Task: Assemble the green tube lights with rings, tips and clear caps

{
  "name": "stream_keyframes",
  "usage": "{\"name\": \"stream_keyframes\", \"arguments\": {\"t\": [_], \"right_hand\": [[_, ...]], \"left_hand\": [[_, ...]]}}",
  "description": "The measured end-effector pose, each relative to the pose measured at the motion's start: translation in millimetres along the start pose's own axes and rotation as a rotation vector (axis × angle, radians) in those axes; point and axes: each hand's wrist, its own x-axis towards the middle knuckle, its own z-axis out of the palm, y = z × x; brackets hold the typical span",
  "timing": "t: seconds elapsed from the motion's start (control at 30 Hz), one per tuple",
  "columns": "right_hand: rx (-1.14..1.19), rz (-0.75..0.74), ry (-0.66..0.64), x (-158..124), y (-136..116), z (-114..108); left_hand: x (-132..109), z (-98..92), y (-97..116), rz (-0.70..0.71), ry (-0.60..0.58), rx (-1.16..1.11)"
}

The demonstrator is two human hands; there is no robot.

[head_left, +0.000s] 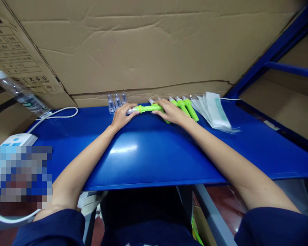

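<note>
A lime-green stick shaped like a small flashlight lies sideways between my hands, above the far part of the blue table. Its clear end with a red band is in my left hand, whose fingers close around it. My right hand grips the green handle end and hides its tip. Just left of my left hand, three clear plastic caps stand upright. Several similar green flashlight-shaped sticks lie beside and partly behind my right hand, clear ends toward the cardboard.
White and green plastic packets lie right of the sticks. A tall cardboard sheet closes off the table's back. On the left are a clear bottle, a white cable and a power strip. A blue metal frame rises at right.
</note>
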Motion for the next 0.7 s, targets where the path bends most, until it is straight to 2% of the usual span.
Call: {"name": "stream_keyframes", "arguments": {"t": [0.2, 0.5, 0.7], "right_hand": [[0.031, -0.036, 0.094, -1, 12, 7], [-0.150, -0.095, 0.125, -4, 6, 2], [-0.203, -0.114, 0.097, -5, 3, 1]], "left_hand": [[0, -1.0, -1, 0.026, -0.004, 0.010], [1, -1.4, -1, 0.054, -0.006, 0.038], [1, -1.5, 0, 0.102, -0.017, 0.071]]}}
